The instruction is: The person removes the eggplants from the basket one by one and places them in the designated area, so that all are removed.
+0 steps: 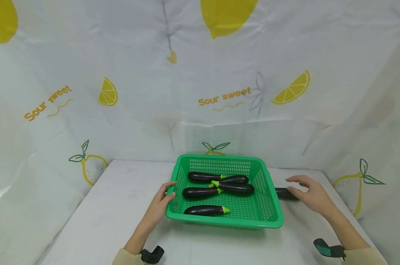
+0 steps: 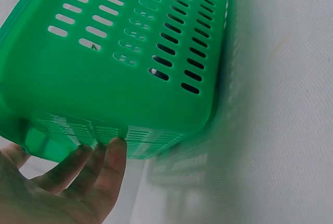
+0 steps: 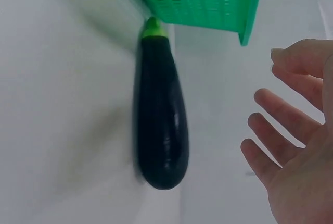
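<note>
A green plastic basket with slotted walls stands on the table, several dark eggplants with green stems lying inside it. My left hand holds the basket by its left rim, fingertips against the outer wall in the left wrist view. To the right of the basket, one more eggplant lies on the table, its green stem end right at the basket's side. Over this eggplant my right hand hovers, thumb and fingers spread apart with nothing between them.
A white cloth covers the table. Behind and around it hangs a white curtain printed with lemons and lettering. Each wrist carries a dark camera mount, such as the left mount.
</note>
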A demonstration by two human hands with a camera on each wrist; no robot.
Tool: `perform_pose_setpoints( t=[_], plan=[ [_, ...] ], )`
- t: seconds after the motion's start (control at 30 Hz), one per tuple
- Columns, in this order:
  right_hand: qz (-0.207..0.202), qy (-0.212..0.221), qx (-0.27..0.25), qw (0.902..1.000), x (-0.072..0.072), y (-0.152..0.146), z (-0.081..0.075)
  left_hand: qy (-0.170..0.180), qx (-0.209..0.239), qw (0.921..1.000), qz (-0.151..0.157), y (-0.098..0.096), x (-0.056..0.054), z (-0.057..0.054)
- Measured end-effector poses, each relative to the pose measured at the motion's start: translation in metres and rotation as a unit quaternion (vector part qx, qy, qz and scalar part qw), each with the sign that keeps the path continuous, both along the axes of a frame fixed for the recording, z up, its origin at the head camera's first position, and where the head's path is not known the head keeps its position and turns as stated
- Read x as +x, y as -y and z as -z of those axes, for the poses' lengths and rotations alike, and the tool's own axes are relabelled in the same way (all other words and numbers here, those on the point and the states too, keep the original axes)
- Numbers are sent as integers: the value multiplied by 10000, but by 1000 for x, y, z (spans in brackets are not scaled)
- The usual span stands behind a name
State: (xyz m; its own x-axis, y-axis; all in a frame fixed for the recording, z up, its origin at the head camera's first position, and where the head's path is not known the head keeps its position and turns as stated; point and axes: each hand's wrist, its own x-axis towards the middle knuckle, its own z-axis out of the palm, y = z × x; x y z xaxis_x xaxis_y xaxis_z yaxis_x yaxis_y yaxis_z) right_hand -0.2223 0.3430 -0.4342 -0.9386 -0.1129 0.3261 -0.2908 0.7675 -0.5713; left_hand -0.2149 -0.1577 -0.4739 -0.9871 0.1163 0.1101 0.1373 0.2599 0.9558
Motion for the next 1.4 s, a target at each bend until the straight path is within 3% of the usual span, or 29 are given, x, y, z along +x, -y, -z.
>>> perform_pose_setpoints(
  t=[0.67,1.1,1.4],
  plan=[
    [-255,-500,190,9982,14,46,-47,-46,57,10000,-30,0,-1,3],
    [-700,-491,310,9959,7,78,-59,12,-40,9999,-135,-2,1,1],
    [-936,-334,731,9924,1,97,-58,-10,-34,9999,-114,-2,0,2]
  ],
)
